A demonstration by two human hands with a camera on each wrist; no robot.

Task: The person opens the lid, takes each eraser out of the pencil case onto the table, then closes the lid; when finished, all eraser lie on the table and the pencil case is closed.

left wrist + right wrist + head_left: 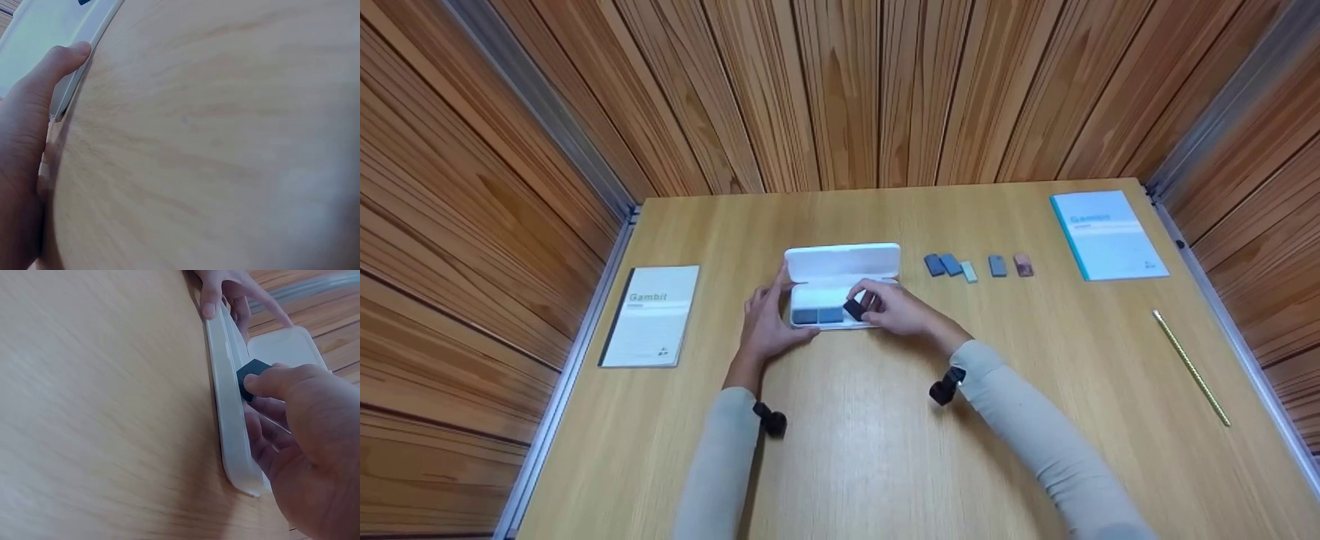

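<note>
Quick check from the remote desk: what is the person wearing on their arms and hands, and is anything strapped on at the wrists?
Both arms wear long, pale grey-beige sleeves reaching the wrists. The left hand and right hand are bare, no gloves. A small black camera sits at each wrist, left and right. No cables or markings show.

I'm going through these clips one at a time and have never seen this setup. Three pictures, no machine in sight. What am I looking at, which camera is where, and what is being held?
No robot here: a person works with bare hands. The wide picture comes from a camera on the head, looking down at a wooden table. The other two come from small cameras strapped to each wrist, so they show close, tilted views.

In the middle lies an open white case with two bluish blocks in its tray. The left hand rests against the case's left end, steadying it. The right hand pinches a small dark block over the tray.

Elsewhere: a row of five small blocks, a white booklet, a blue booklet and a yellow pencil.
</note>
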